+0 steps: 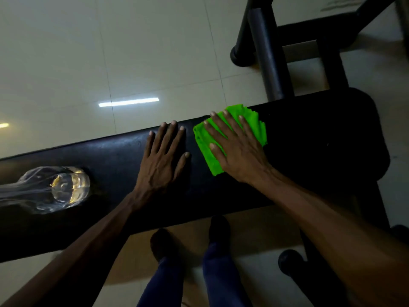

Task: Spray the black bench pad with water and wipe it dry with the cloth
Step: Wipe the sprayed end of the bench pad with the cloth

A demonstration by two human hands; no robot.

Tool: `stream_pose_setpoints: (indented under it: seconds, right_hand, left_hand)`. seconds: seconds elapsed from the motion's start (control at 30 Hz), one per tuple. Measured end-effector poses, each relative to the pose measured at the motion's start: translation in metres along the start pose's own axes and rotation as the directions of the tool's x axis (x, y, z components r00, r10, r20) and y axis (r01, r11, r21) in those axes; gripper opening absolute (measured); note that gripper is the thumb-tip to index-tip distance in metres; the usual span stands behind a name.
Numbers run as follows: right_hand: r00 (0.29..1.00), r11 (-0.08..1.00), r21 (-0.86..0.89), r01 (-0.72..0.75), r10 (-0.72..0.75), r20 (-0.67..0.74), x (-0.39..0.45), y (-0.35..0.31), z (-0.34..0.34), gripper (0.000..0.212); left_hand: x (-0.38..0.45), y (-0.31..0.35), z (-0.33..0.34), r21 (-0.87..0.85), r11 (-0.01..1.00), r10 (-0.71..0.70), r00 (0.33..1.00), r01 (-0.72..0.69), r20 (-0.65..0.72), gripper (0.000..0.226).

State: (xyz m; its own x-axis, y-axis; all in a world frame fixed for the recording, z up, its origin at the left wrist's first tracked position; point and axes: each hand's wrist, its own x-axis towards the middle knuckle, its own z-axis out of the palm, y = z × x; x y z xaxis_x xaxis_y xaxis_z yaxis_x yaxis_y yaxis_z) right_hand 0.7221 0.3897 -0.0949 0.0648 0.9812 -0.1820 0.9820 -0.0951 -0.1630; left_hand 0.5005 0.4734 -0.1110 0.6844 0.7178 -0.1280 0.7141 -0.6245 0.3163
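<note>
right hand (238,151) flat on green cloth (254,122) | left hand (162,158) flat on bench pad (309,140) | clear bottle (57,187) left

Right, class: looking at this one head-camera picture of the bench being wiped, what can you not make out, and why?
- Clear bottle, head view: its top runs off the left edge and is blurred, so any spray nozzle is unseen.
- Green cloth: its middle is covered by the right hand.
- Black bench pad: too dark to tell wet from dry; the part under the left hand is hidden.
- Shoes: too dim for detail.
</note>
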Motion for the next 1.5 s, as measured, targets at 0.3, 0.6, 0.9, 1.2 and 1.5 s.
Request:
stream_pose_setpoints:
  seconds: [0.3, 0.6, 0.9, 1.2, 1.5]
  right_hand:
    - [0.957, 0.954, 0.07, -0.29, 0.287, 0.05, 0.057, 0.008, -0.006, 0.053]
    - [0.999, 0.999, -0.024, -0.043, 0.043, 0.024, -0.021, 0.039, -0.002, 0.057]
    - [0.974, 0.973, 0.053, -0.227, 0.227, -0.003, 0.034, 0.033, -0.007, 0.055]
    - [0.991, 0.99, -0.03, -0.136, 0.136, -0.008, 0.008, 0.12, -0.021, 0.053]
    - [0.999, 0.999, 0.018, 0.038, -0.037, -0.012, -0.019, 0.117, -0.019, 0.056]
  left_hand:
    - [0.0, 0.003, 0.007, 0.015, 0.999, -0.042, 0.999, 0.042, -0.011, 0.064]
    - [0.012, 0.01, -0.002, -0.088, 0.996, -0.012, 1.0, 0.012, -0.002, 0.063]
    - [0.041, 0.043, 0.003, -0.092, 0.996, -0.011, 1.0, 0.012, 0.009, 0.061]
    - [0.055, 0.062, 0.002, -0.093, 0.996, 0.009, 0.999, -0.005, 0.036, 0.061]
    - [0.075, 0.102, 0.003, -0.098, 0.995, -0.009, 0.997, 0.017, 0.082, 0.064]
